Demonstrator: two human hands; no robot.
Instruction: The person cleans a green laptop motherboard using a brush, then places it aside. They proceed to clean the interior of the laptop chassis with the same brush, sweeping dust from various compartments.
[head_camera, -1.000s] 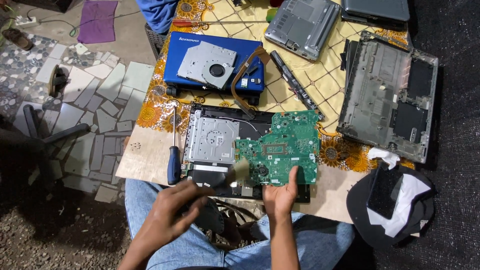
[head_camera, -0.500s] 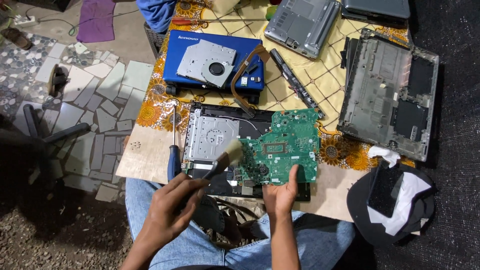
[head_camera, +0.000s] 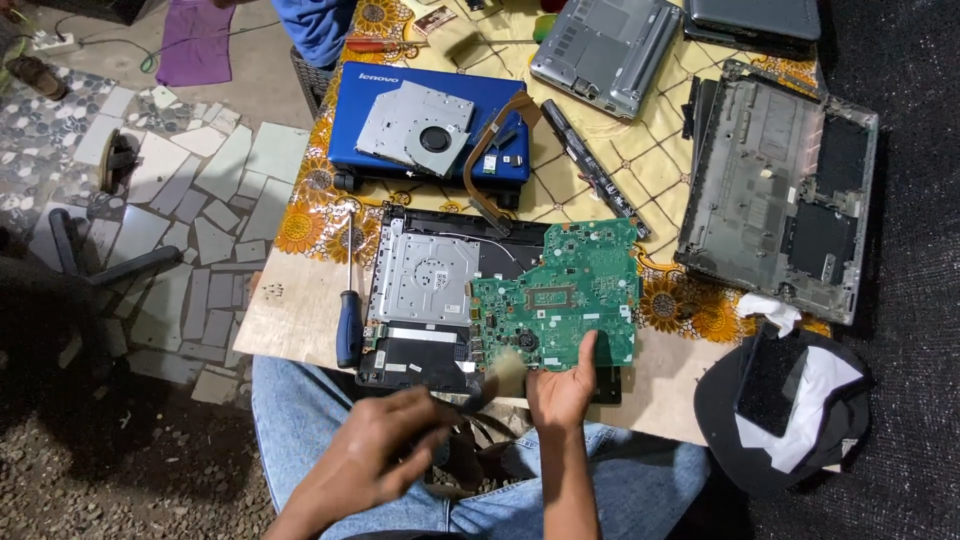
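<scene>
A green circuit board (head_camera: 560, 295) lies tilted over an opened laptop base (head_camera: 425, 285) on the table. My right hand (head_camera: 562, 392) grips the board's near edge, thumb on top. My left hand (head_camera: 372, 462), blurred with motion, is closed around a small brush (head_camera: 497, 378) whose pale bristles sit at the board's near left corner. A blue-handled screwdriver (head_camera: 347, 318) rests left of the laptop base.
A blue laptop (head_camera: 430, 125) with a metal drive and fan on it lies further back. A grey laptop shell (head_camera: 775, 190) sits to the right, a silver one (head_camera: 605, 50) behind. A black cap with a white cloth (head_camera: 790, 410) lies near right. My knees are under the table edge.
My left hand has drawn the brush back and down, from the board's left middle to its near left corner. My right hand and the board have stayed put.
</scene>
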